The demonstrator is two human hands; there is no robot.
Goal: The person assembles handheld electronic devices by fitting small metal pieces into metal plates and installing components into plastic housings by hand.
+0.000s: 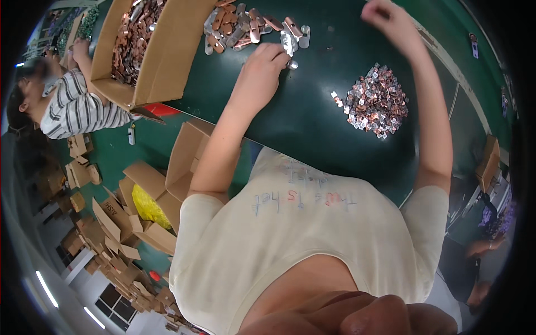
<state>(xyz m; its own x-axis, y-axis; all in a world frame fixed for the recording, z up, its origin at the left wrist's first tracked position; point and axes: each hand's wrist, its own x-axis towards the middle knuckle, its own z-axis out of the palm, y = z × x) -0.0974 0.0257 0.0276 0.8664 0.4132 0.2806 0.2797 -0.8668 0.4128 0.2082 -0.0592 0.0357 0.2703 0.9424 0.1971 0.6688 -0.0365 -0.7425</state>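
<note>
My left hand [261, 73] rests low over the dark green table [312, 100], its fingers bent and pressed together at a shiny silver metal piece [287, 43]. A small round silver part [292, 65] shows beside the fingertips. Just beyond lies a loose spread of flat oblong copper and silver metal plates [237, 25]. My right hand [389, 21] is raised at the far edge of the picture, fingers curled toward the thumb; whatever they hold, if anything, is too small to tell. Nearer me on the right sits a heap of tiny square metal pieces [377, 101].
An open cardboard box [167, 56] full of copper-coloured parts stands at the table's left. Beyond it a person in a striped top [84, 114] works. Open cartons [151, 184], one with a yellow bag [149, 206], crowd the floor at left. Another person's arm [486, 245] shows at right.
</note>
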